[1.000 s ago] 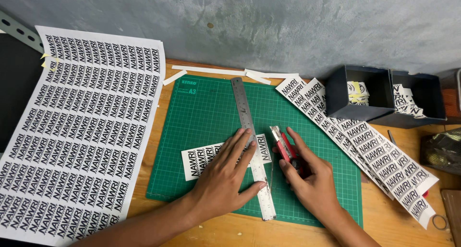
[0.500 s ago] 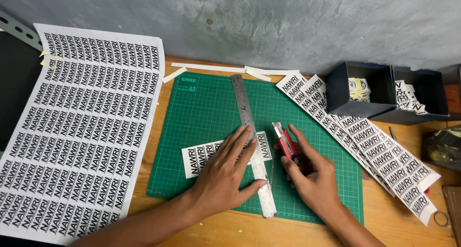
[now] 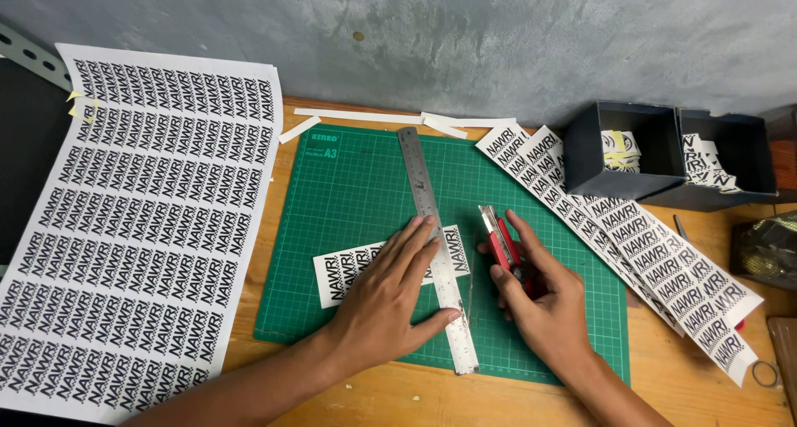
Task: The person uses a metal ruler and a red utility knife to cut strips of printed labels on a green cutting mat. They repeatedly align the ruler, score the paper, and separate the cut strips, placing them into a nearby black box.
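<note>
- Pressing flat, the left hand (image 3: 390, 298) keeps its spread fingers on the long steel ruler (image 3: 433, 236) and the narrow white strip of printed labels (image 3: 353, 271) under it, both on the green gridded cutting mat (image 3: 357, 195).
- Closed around the red snap-blade utility knife (image 3: 501, 246), the right hand (image 3: 544, 307) has lifted it slightly up and right from the ruler's edge over the last second.
- Judging by this, one cut looks finished; the strip has not shifted.

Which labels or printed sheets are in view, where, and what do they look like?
Large label sheet: left, white, rows of black print.
Short label strip: on the green cutting mat, under the ruler and left hand.
Long label strips: right, fanned diagonally.
Cut labels: in dark boxes.
</note>
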